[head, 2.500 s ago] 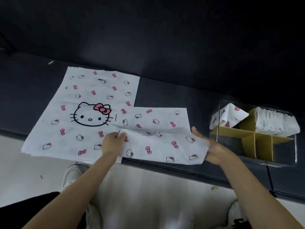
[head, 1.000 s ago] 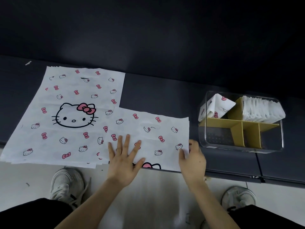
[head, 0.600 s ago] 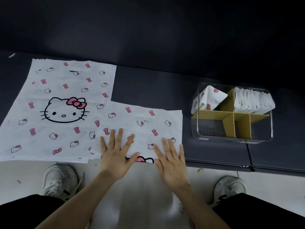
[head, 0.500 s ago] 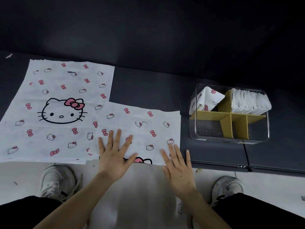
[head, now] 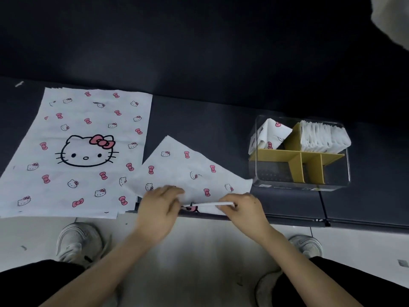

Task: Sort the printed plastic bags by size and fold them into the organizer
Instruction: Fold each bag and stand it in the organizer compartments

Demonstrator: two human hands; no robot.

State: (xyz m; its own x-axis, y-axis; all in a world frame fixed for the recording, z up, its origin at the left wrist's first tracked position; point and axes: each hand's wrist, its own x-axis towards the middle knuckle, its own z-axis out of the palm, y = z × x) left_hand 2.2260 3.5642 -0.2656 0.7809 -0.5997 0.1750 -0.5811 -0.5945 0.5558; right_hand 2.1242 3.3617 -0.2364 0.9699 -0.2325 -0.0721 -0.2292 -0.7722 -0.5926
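Big Hello Kitty bags (head: 88, 151) are lying flat in a stack on the left of the dark table (head: 210, 120). Just beside them, the small bag (head: 188, 171) is sitting at the near edge. The left hand (head: 158, 209) is resting on it with fingers bent, too blurry to tell if it's gripping. The right hand (head: 245, 209) is pinching the bag's lifted near edge. The clear organizer (head: 301, 180) is standing off to the right, with folded bags in its back compartments.

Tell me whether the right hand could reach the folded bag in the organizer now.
Probably yes: the organizer stands right of the right hand, only bare table between, its folded bag poking above the yellow dividers. That hand pinches the small bag, though.
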